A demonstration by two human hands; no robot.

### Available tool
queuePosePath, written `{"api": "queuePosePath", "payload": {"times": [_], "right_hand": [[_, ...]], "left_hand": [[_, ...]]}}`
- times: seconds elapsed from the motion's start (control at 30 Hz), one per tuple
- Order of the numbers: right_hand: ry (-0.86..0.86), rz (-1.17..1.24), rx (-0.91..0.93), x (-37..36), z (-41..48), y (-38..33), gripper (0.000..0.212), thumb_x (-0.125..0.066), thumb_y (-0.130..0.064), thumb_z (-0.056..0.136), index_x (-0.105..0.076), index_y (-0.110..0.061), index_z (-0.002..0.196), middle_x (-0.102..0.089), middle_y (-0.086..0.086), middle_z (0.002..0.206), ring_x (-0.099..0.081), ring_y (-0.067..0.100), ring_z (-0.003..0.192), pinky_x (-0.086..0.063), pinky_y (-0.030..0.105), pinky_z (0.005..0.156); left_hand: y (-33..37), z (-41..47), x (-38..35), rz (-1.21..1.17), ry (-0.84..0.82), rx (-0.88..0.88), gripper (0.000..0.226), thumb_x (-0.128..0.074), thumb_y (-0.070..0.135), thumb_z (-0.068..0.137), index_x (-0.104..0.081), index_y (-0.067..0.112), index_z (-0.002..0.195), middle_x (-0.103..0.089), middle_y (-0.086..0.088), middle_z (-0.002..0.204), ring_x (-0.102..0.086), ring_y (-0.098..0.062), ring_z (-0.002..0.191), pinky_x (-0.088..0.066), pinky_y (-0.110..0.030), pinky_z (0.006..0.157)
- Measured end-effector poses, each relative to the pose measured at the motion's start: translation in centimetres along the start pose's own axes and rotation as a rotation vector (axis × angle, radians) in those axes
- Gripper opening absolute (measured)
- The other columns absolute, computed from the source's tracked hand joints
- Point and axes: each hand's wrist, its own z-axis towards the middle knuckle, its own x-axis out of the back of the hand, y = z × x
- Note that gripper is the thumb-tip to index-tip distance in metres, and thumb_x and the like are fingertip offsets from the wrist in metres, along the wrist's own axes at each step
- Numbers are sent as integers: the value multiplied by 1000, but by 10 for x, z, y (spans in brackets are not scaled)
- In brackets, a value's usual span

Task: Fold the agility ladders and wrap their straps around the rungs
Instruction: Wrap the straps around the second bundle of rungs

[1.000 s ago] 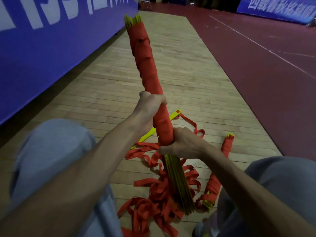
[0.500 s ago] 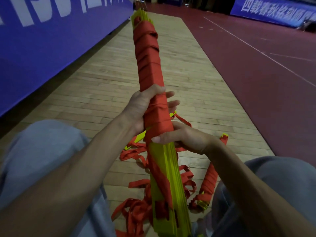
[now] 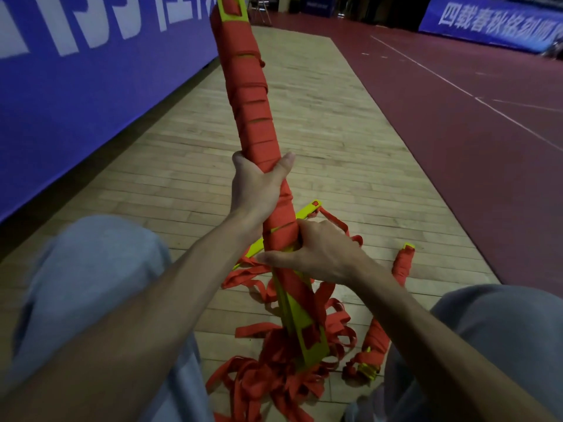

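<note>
Hall dim, light soft, overhead, no hard shadows. Wooden floor [image 3: 320,141] shows faint pale sheen mid-strip; corners and far end murky. Wide-angle bend bows blue banner [image 3: 76,86]. Left knee [image 3: 100,269] smeared, soft; wrapped ladder bundle [image 3: 253,111] fairly sharp.

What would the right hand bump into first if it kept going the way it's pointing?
The right hand points left and grips the wrapped rung bundle, so that comes first. Behind it probably the left forearm; depth is unclear.
</note>
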Motion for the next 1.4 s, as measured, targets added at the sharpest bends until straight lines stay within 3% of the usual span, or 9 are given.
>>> {"api": "queuePosePath", "payload": {"times": [0.23, 0.33, 0.47, 0.6, 0.8, 0.87, 1.0, 1.13, 1.4], "right_hand": [[141, 117, -29, 14, -2, 4, 35, -76, -38, 75, -53, -16, 60, -54, -4, 54, -51, 12, 49, -44, 25, 52], [86, 325, 13, 28, -6, 2, 19, -78, -24, 77, -68, -8, 78, -70, 8, 70, -67, 19, 64, -55, 32, 65], [-104, 592, 112, 37, -13, -4, 16, -76, -21, 75, -70, -13, 87, -74, 8, 80, -70, 17, 72, -56, 27, 67], [-136, 542, 99, 33, -14, -9, 9, -74, -25, 86, -68, -19, 84, -72, -3, 71, -69, 10, 64, -52, 19, 59], [-112, 162, 89, 29, -4, -4, 70, -55, -83, 70, -70, -15, 76, -69, 4, 65, -64, 10, 56, -51, 31, 60], [-111, 116, 107, 27, -4, -3, 62, -50, -77, 72, -63, -17, 67, -62, -2, 56, -59, 7, 49, -46, 26, 56], [-137, 45, 78, 17, -5, -4, 75, -58, -83, 63, -61, -10, 80, -57, 0, 62, -57, 15, 54, -54, 42, 62], [130, -187, 13, 5, -4, -1, 50, -68, -69, 71, -52, -23, 74, -60, -2, 68, -61, 19, 64, -54, 37, 64], [197, 162, 44, 28, -13, 2, 30, -83, -36, 72, -64, -13, 69, -66, -1, 60, -62, 13, 51, -46, 21, 48]], "left_hand": [[16, -8, -6, -172, -199, 81, 32, -60, 28, 83, -49, 15, 110, -59, -2, 88, -59, -16, 76, -52, -35, 68], [23, -9, 0, -278, -325, 28, 30, -67, 25, 80, -60, 12, 106, -64, -5, 91, -63, -16, 77, -53, -35, 72], [30, -18, 1, -451, -366, 128, 19, -72, 32, 81, -65, 16, 87, -62, 1, 68, -61, -14, 60, -55, -27, 61], [33, -22, 2, -612, -472, 281, 35, -59, 37, 84, -75, 15, 62, -67, -8, 80, -69, -29, 81, -57, -40, 78], [28, -8, 0, -375, -192, 307, 30, -69, 25, 88, -50, 11, 106, -55, -8, 66, -52, -20, 44, -50, -28, 46], [22, -5, 1, -256, -125, 238, 37, -74, 27, 85, -50, 12, 108, -54, -9, 70, -52, -19, 46, -49, -29, 46], [18, -5, 0, -105, -75, 150, 46, -74, 36, 84, -44, 15, 113, -57, -1, 82, -59, -11, 57, -52, -27, 50], [20, -7, 0, -214, -182, 194, 34, -60, 34, 90, -35, 17, 104, -54, -8, 86, -60, -18, 61, -54, -33, 56], [25, -16, 0, -275, -394, 27, 38, -53, 18, 100, -41, 1, 132, -63, -12, 97, -66, -21, 81, -56, -35, 73]]}}
